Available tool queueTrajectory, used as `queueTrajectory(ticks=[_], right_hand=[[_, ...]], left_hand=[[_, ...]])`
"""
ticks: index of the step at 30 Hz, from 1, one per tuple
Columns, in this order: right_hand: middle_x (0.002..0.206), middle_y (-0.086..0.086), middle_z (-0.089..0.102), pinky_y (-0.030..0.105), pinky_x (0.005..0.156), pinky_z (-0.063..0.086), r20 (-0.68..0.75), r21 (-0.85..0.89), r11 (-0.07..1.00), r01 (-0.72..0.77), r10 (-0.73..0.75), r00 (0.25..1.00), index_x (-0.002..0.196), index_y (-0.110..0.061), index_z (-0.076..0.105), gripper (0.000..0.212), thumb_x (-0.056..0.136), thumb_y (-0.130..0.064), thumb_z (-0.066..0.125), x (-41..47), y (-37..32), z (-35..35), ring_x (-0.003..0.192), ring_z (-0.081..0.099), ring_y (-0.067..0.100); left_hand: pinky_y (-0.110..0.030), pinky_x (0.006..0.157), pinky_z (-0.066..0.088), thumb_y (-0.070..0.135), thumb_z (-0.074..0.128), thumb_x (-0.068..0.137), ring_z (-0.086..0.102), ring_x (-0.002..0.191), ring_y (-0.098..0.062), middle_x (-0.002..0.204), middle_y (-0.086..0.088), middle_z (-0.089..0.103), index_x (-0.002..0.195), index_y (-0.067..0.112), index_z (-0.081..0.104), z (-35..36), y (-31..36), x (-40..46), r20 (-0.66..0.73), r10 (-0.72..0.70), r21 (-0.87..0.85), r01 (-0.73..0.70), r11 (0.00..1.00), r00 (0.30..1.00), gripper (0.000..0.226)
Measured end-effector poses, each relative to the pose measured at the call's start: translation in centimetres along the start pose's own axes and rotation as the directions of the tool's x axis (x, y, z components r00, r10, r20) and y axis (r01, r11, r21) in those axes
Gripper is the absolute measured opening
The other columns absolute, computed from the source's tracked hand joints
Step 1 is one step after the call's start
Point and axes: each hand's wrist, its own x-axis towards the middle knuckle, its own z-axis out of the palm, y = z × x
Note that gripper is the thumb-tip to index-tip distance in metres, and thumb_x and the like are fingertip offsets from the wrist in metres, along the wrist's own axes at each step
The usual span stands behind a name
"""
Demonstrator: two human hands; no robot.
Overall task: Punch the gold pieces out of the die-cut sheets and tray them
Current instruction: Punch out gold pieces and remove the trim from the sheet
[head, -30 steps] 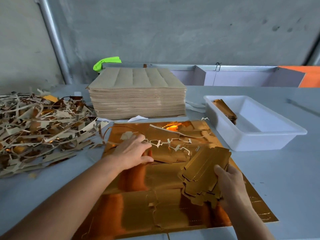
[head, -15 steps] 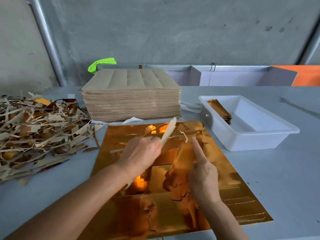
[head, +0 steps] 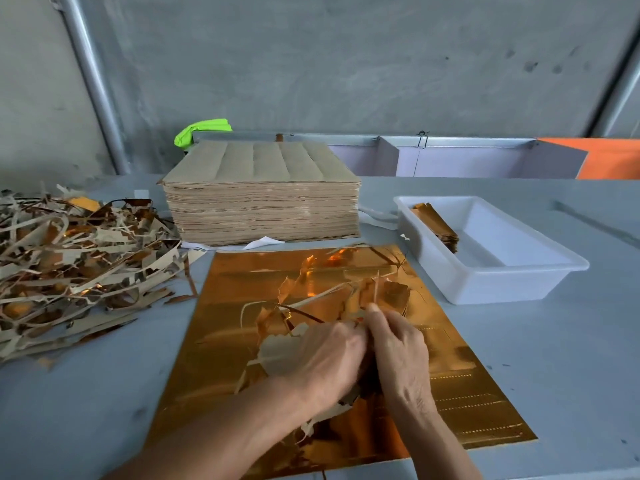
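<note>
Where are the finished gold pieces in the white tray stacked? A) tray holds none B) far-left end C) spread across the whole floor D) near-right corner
B: the gold pieces sit in one leaning stack at the far-left end of the white tray, the end nearest the sheet stack; the rest of the tray floor is bare.

The die-cut sheet (head: 311, 341) is mirror-glossy gold foil, its torn scraps backed with dull tan card. The stack of sheets (head: 261, 199) shows matt brown card. The tray (head: 502, 285) is smooth white plastic. The counter (head: 571, 358) is matt grey-blue.
</note>
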Motion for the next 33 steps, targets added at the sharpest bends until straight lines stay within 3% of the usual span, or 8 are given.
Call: queueTrajectory(ticks=[3,6,10,16,23,26,30,33], right_hand=[[0.046,-0.011,0.048,0.012,0.046,0.035,-0.052,-0.051,0.999,-0.018,0.015,0.999,0.058,-0.019,0.045,0.037,0.093,-0.018,0.056,0.4,0.7,-0.5,0.043,0.043,0.0],[0.054,-0.004,0.044,0.028,0.045,0.042,-0.045,-0.052,0.995,-0.087,0.084,0.995,0.065,-0.012,0.047,0.031,0.096,-0.01,0.047,1.1,1.1,-1.1,0.049,0.041,0.009],[0.058,-0.002,0.044,0.018,0.043,0.033,-0.028,-0.102,0.992,-0.078,0.076,0.997,0.07,-0.009,0.05,0.029,0.099,-0.012,0.044,1.5,1.0,-1.8,0.049,0.04,0.008],[0.07,0.005,0.052,0.021,0.048,0.036,0.007,-0.237,0.965,-0.112,0.118,0.993,0.077,-0.016,0.053,0.027,0.101,-0.018,0.041,2.3,0.6,-4.1,0.059,0.05,0.015],[0.091,0.025,0.063,0.044,0.067,0.053,0.015,-0.193,0.938,-0.287,0.295,0.955,0.086,-0.01,0.06,0.02,0.099,-0.016,0.046,2.5,0.0,-6.8,0.082,0.063,0.041],[0.089,0.021,0.066,0.034,0.053,0.053,-0.046,-0.057,0.929,-0.366,0.364,0.93,0.1,-0.008,0.059,0.013,0.099,-0.012,0.047,2.6,-0.1,-7.8,0.074,0.065,0.036],[0.088,0.016,0.065,0.036,0.059,0.053,-0.146,0.08,0.929,-0.36,0.368,0.918,0.099,-0.01,0.059,0.015,0.1,-0.013,0.045,2.5,-0.3,-8.3,0.073,0.064,0.032],[0.088,0.021,0.064,0.047,0.071,0.055,-0.16,0.085,0.936,-0.341,0.351,0.923,0.082,-0.016,0.056,0.02,0.099,-0.014,0.045,2.1,-0.8,-7.9,0.077,0.065,0.036]], left_hand=[[-0.021,0.076,0.044,0.049,0.059,0.085,0.048,0.096,-0.013,0.116,0.002,0.047,0.123,0.018,0.049,-0.1,-1.0,-0.9,0.054,0.022,-0.053,-0.019,0.998,0.998,0.05],[-0.032,0.094,0.045,0.082,0.052,0.064,0.035,0.121,-0.016,0.139,0.007,0.02,0.14,0.024,0.027,-0.2,-3.1,-1.6,0.166,-0.083,0.11,0.065,0.992,0.983,0.098],[-0.031,0.096,0.045,0.058,0.071,0.072,0.04,0.124,-0.017,0.148,0.006,0.02,0.148,0.033,0.01,-1.0,-5.2,-2.0,0.315,-0.201,0.036,0.2,0.979,0.928,0.1],[-0.024,0.08,0.05,0.026,0.066,0.086,0.051,0.098,-0.006,0.124,0.008,0.047,0.141,0.033,0.032,-4.0,-7.2,-1.5,0.345,-0.209,-0.04,0.237,0.971,0.915,0.065],[-0.013,0.04,0.032,0.008,0.05,0.096,0.044,0.043,0.0,0.072,0.012,0.047,0.133,0.027,0.05,-7.2,-10.0,-1.1,0.171,-0.266,-0.157,0.293,0.943,0.949,0.042],[-0.011,0.034,0.029,0.004,0.049,0.095,0.039,0.037,-0.003,0.065,0.012,0.046,0.13,0.025,0.054,-8.2,-11.0,-1.0,-0.025,-0.354,-0.096,0.351,0.932,0.935,0.041],[-0.013,0.041,0.037,0.0,0.052,0.092,0.052,0.054,-0.008,0.101,-0.005,0.061,0.137,0.02,0.043,-9.4,-12.7,-0.5,-0.311,-0.473,-0.201,0.429,0.881,0.824,0.051],[-0.026,0.058,0.04,0.006,0.051,0.092,0.05,0.075,-0.011,0.114,-0.009,0.053,0.13,0.016,0.043,-9.3,-13.9,-0.1,-0.353,-0.664,-0.527,0.446,0.724,0.66,0.04]])
